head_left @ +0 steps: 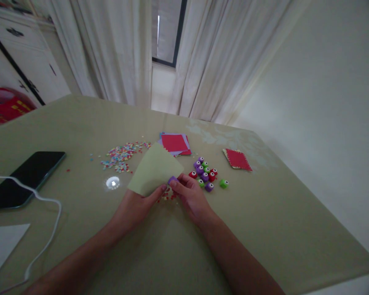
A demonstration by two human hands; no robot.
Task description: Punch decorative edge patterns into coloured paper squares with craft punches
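My left hand (138, 205) grips a square of pale yellow-green paper (155, 169) by its lower edge, thumb on top and the other fingers hidden beneath. My right hand (194, 199) pinches a small purple paper punch (172, 179) at the paper's lower right corner. Tiny red and pale confetti bits (171, 194) lie on the table below the two hands. Just right of the paper sits a cluster of small purple, green and red punches with eye-like spots (204, 176).
Behind the paper is a stack of red and lilac paper squares (174, 142). Red squares with notched edges (238, 159) lie farther right. Multicoloured confetti (123, 155) is scattered to the left. A dark tablet (24, 178), a white cable (53, 200) and a white sheet (4, 246) are at far left.
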